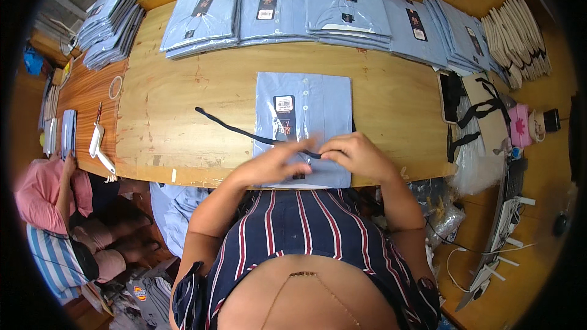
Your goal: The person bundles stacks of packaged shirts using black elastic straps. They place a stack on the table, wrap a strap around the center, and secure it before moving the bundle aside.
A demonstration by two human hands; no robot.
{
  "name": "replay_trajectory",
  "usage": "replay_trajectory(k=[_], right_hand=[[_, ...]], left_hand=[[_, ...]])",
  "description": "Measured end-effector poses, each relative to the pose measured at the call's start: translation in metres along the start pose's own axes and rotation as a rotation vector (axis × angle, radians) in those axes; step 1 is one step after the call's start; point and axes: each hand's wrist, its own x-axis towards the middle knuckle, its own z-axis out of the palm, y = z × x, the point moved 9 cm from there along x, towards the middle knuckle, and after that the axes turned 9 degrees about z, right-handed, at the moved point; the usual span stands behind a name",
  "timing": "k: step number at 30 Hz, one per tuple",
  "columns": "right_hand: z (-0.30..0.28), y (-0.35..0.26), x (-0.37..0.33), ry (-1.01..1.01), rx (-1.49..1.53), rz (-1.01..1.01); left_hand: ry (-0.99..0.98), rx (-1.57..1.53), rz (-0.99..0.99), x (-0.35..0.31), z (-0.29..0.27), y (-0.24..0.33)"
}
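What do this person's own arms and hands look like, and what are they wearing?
The left hand and right hand are bare: no gloves, and no rings or watch that show. Both forearms are uncovered. The sleeveless top is navy with red and white vertical stripes.

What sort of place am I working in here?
Probably a garment packing workshop: stacks of folded blue shirts line the wooden table, a pile of hangers sits at right, and one folded shirt lies before both hands.

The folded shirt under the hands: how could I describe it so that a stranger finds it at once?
On the wooden table, look below the row of stacked blue shirts along the far edge. One folded light-blue shirt lies alone at the near edge, under the left hand and right hand. Unlike the stacks, it is single, with a dark strap trailing leftward.
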Motion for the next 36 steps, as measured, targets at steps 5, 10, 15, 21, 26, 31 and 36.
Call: replay_trajectory(k=[5, 10, 15, 21, 26, 31, 36], right_hand=[[-0.068, 0.095, -0.007, 0.105, 0.055, 0.295], [-0.112, 0.169, 0.062, 0.585, 0.271, 0.407], [-0.083, 0.214, 0.089, 0.561, 0.669, 0.620], [-0.034, 0.186, 0.037, 0.099, 0.519, 0.712], [-0.012, 0.174, -0.007, -0.050, 0.209, 0.533], [-0.036, 0.162, -0.033, -0.012, 0.084, 0.473], [-0.061, 0.183, -0.057, 0.115, 0.125, 0.576]], left_hand=[[-0.229, -0.018, -0.302, -0.024, -0.049, -0.042], [0.695, -0.049, -0.199, 0.005, -0.194, -0.137], [0.802, -0.545, -0.464, 0.032, -0.167, -0.190], [-0.047, 0.149, -0.592, -0.024, -0.110, -0.135], [-0.172, 0.413, -0.076, -0.057, -0.080, -0.031], [-0.037, -0.183, 0.057, -0.069, -0.090, -0.013], [0.293, -0.607, 0.203, -0.086, -0.112, -0.046]])
